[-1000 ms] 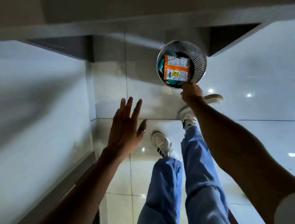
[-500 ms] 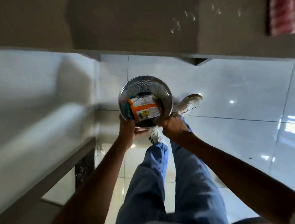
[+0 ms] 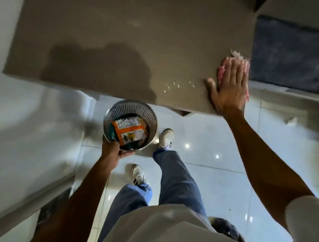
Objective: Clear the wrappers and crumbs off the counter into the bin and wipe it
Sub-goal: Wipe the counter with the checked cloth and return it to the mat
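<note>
My left hand (image 3: 116, 150) grips the near rim of a round metal mesh bin (image 3: 149, 112), held just below the counter's front edge. Inside the bin lies an orange and white wrapper (image 3: 128, 130) on other wrappers. The grey-brown counter (image 3: 124, 34) fills the upper view. A few pale crumbs (image 3: 174, 85) lie near its front edge, above the bin. My right hand (image 3: 228, 86) lies flat, fingers spread, on a pink-and-white cloth (image 3: 236, 57) at the counter's right front corner.
A dark blue mat (image 3: 287, 53) lies on a lower surface right of the counter. A white wall or cabinet face (image 3: 15, 128) stands at the left. Glossy white floor tiles (image 3: 219, 153) lie below, with my legs and white shoes. A small white scrap (image 3: 292, 120) sits on the floor right.
The bin was lifted off the floor with both hands and brought up under the counter edge. My right hand left the bin and landed on the cloth on the counter.
</note>
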### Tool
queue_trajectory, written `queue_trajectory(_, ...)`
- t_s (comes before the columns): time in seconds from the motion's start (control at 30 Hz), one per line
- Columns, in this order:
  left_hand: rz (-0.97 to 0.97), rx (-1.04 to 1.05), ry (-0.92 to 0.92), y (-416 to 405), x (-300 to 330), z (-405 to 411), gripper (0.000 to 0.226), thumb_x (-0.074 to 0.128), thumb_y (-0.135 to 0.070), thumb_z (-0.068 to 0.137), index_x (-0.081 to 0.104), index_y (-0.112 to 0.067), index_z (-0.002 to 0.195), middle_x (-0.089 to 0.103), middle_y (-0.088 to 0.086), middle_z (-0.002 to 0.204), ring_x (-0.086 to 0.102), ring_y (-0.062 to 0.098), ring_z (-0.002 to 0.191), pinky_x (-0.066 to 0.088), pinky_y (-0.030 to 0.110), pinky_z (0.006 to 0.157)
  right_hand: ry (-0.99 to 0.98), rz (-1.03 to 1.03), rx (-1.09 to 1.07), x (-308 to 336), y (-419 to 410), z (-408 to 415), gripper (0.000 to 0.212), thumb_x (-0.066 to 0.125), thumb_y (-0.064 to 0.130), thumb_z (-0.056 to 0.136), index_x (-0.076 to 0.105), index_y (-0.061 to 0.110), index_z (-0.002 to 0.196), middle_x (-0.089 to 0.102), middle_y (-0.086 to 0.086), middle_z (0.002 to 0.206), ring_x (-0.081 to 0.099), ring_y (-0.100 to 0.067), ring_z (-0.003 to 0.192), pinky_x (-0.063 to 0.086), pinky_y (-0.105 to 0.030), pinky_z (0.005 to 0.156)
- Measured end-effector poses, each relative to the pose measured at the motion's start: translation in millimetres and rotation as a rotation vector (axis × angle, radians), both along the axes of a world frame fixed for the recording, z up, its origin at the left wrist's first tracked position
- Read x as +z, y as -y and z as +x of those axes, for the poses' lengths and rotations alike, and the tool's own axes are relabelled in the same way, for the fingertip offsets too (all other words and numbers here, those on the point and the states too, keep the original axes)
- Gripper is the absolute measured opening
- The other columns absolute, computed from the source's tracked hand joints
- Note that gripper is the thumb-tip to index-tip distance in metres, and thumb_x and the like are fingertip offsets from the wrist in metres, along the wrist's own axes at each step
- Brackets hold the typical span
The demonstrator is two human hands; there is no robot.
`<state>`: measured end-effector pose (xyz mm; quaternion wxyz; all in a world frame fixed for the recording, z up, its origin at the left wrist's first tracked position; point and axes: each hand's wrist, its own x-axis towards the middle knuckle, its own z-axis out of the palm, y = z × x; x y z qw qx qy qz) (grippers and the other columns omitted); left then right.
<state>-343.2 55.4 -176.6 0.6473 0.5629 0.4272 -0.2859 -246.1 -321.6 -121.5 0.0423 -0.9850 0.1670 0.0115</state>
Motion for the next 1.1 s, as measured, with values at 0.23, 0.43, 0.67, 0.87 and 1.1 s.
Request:
queue_trajectory(0.23, 0.012, 0.057, -0.078, 21, 10, 9, 0.046, 0.053, -0.022, 0.108, 0.042, -0.019, 0.153, 0.054, 0.022, 0.149, 0.058, 0.054, 0.129, 0.059, 0.071, 0.084, -0.078, 0.093, 0.431, -8, -114, 16, 0.106, 0.035, 0.089, 0.083, 0.033, 0.013, 0.157, 0.03, -0.014, 0.165, 0.026, -0.034, 0.155, 0.024, -0.053, 0.126)
queue_trajectory(0.43, -0.031, -0.017, 0.023, 30, 39, 14, 0.035, 0.049, -0.018, 0.11, 0.052, -0.013, 0.145, 0.066, 0.02, 0.136, 0.068, 0.046, 0.115, 0.064, 0.057, 0.082, 0.084, 0.433, 1.053, -5, -174, -7, 0.054, 0.079, 0.009, 0.084, 0.066, 0.024, 0.134, 0.061, 0.001, 0.145, 0.056, -0.024, 0.137, 0.049, -0.042, 0.112)
queue_trajectory(0.67, 0.068, -0.032, -0.007, 31, 48, 16, 0.034, 0.049, -0.022, 0.11, 0.055, -0.011, 0.142, 0.068, 0.027, 0.132, 0.07, 0.053, 0.11, 0.058, 0.069, 0.091, -0.143, 1.082, 0.399, 8, -169, -32, 0.032, 0.058, 0.024, 0.096, 0.069, 0.011, 0.124, 0.075, -0.016, 0.117, 0.071, -0.026, 0.107, 0.05, -0.011, 0.097)
queue_trajectory(0.87, 0.045, -0.085, -0.003, 32, 48, 27, 0.034, 0.047, -0.011, 0.11, 0.054, -0.008, 0.144, 0.064, 0.028, 0.136, 0.066, 0.053, 0.118, 0.065, 0.059, 0.077, 0.048, 1.658, -0.433, 32, -78, 20, 0.023, 0.063, 0.004, 0.095, 0.076, 0.022, 0.099, 0.08, -0.002, 0.094, 0.078, -0.024, 0.085, 0.065, -0.044, 0.073)
queue_trajectory(1.1, 0.027, -0.2, -0.038, 39, 37, 38, 0.037, 0.047, -0.007, 0.109, 0.053, -0.012, 0.145, 0.061, 0.022, 0.143, 0.063, 0.048, 0.125, 0.06, 0.065, 0.09, 0.355, 0.526, -0.328, 22, -31, -13, 0.034, 0.063, 0.017, 0.093, 0.062, 0.012, 0.126, 0.061, -0.009, 0.123, 0.054, -0.021, 0.113, 0.047, -0.029, 0.095)
